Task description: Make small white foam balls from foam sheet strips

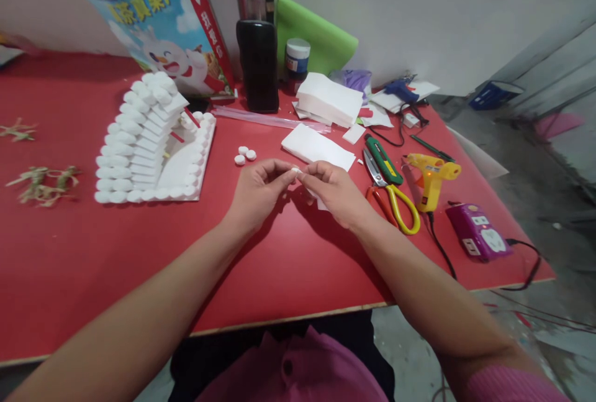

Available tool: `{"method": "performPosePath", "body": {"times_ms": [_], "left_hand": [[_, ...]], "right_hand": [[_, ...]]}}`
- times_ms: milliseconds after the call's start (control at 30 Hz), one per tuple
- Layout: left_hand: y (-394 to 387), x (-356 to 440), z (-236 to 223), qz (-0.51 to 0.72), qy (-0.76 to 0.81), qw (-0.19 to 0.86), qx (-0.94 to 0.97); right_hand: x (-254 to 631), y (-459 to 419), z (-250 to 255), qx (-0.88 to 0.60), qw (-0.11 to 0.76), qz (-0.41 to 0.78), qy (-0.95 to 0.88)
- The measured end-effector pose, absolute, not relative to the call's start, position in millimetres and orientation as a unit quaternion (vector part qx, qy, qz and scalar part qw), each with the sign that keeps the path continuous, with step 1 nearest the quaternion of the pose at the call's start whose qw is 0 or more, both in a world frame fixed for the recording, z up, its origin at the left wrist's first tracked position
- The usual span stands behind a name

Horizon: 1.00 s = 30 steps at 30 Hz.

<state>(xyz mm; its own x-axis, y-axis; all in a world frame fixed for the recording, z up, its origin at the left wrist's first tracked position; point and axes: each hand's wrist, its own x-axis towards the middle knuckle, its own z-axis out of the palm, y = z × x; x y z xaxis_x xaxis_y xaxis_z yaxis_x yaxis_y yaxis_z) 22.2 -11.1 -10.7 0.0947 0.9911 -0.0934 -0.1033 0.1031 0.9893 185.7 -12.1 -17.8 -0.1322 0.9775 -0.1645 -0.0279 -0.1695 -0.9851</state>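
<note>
Both my hands meet over the red table (93,246). My left hand (259,192) and my right hand (334,189) pinch a small white foam piece (295,171) between their fingertips; both are closed on it. A white strip shows under my right hand. Three small white foam discs (244,155) lie just beyond my left hand. A white foam sheet (317,146) lies beyond my right hand. At the left stands a white foam model house (151,141) covered in rounded foam pieces.
Right of my hands lie yellow-handled scissors (395,198), a green utility knife (383,160), a yellow glue gun (432,177) and a purple power strip (479,239). A stack of white foam (329,99), a black flask (257,48) and a poster stand at the back. Dried plant bits (41,179) lie far left.
</note>
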Motion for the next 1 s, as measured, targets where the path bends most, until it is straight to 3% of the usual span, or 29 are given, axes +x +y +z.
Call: {"method": "performPosePath", "body": {"times_ms": [367, 733, 1000], "left_hand": [[-12, 21, -13, 0.547, 0.446, 0.406, 0.581], [-14, 22, -3, 0.543, 0.430, 0.490, 0.529], [-8, 11, -5, 0.472, 0.405, 0.582, 0.524]], "right_hand": [[180, -27, -8, -0.528, 0.474, 0.375, -0.596], [190, -22, -8, -0.492, 0.476, 0.294, -0.667], [204, -18, 5, -0.460, 0.434, 0.351, -0.690]]}}
